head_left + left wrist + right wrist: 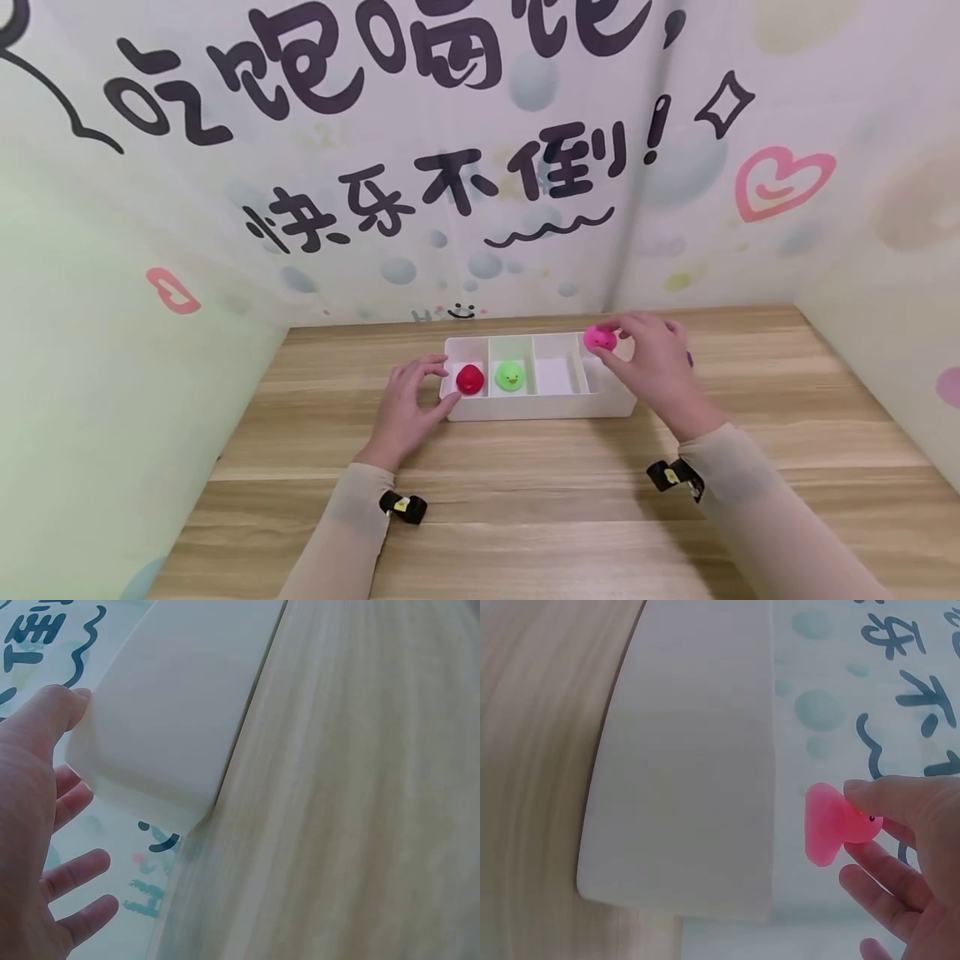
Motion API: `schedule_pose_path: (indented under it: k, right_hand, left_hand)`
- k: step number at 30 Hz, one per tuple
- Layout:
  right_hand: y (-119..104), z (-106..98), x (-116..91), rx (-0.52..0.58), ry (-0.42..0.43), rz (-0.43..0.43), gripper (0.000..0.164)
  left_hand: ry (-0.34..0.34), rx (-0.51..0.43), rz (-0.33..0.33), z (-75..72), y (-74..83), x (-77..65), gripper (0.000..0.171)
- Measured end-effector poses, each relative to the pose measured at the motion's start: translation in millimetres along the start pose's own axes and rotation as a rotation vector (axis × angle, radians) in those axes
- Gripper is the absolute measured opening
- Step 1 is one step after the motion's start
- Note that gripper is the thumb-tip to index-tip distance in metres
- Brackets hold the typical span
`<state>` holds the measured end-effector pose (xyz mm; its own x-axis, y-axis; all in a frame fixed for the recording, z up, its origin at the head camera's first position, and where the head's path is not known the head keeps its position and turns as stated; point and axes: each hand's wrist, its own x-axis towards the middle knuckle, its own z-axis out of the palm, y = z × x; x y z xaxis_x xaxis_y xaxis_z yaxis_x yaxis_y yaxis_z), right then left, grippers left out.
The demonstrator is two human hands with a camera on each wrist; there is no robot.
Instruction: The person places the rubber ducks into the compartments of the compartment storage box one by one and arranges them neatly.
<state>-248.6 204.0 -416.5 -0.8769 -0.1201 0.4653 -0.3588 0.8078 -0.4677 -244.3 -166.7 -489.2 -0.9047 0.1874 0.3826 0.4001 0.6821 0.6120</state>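
Observation:
A white divided box (pixel 540 407) stands lengthwise on the table, with a row of compartments. In its leftmost compartment sits a red rubber toy (pixel 469 379); the one beside it holds a light green rubber duck (pixel 510 376) with an orange beak. My left hand (pixel 408 407) grips the box's left end, thumb at the front corner and fingers toward the back. Above the rightmost compartment, my right hand (pixel 651 358) pinches a pink rubber duck (pixel 831 825) between thumb and fingers. The right hand partly hides that end of the box (pixel 682 765).
Something small and purple (pixel 690 359) shows just past the right hand, mostly hidden. The wood-grain table (pixel 510 508) meets a printed back wall (pixel 450 275) close behind the box. Pale side walls stand left and right.

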Motion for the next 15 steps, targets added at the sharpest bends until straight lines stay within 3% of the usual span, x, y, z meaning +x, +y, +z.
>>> schedule_pose_path:
  k: [7,15]
  right_hand:
    - [-11.3,13.6,5.5,-0.002,-0.039,-0.024,0.031]
    - [-18.1,29.1,11.9,-0.031,-0.130,-0.119,0.029]
  left_hand:
    - [0.001,0.005,0.010,1.6,-1.6,0.5,0.036]
    - [0.000,0.015,0.000,1.2,-2.5,0.2,0.035]
